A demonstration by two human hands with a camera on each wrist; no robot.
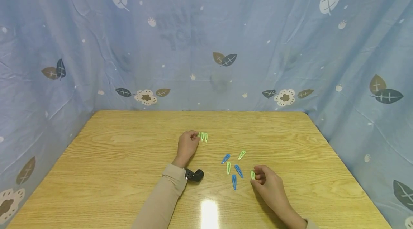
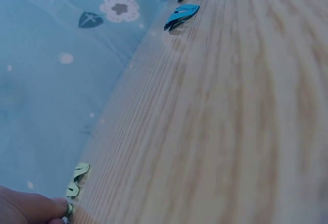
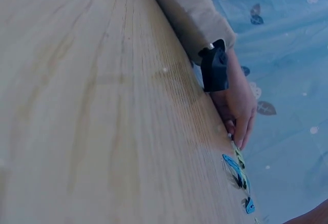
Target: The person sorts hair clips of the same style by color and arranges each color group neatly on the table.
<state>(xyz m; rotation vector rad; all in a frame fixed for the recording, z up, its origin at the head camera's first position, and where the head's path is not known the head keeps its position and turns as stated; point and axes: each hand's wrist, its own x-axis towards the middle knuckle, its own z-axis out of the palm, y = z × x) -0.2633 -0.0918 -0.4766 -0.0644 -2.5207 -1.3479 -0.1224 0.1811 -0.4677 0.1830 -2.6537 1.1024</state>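
My left hand (image 1: 188, 145) pinches a light green snap hair clip (image 2: 69, 209) at the left end of a short row. Just to its right, two more green clips (image 1: 205, 137) lie side by side. Lower right, my right hand (image 1: 268, 185) holds another green hair clip (image 1: 253, 175) between thumb and fingers, at the table surface. Between the hands lie three blue clips (image 1: 238, 171) and two green clips (image 1: 228, 168), loosely scattered at different angles. Only a sliver of the right hand (image 3: 313, 215) enters the right wrist view, its fingertips out of frame.
Everything lies on a wood-grain table (image 1: 129, 150). A blue curtain (image 1: 193, 35) with leaf patterns hangs behind and along both sides. A black camera mount (image 1: 194, 175) is strapped to the left wrist, close above the tabletop.
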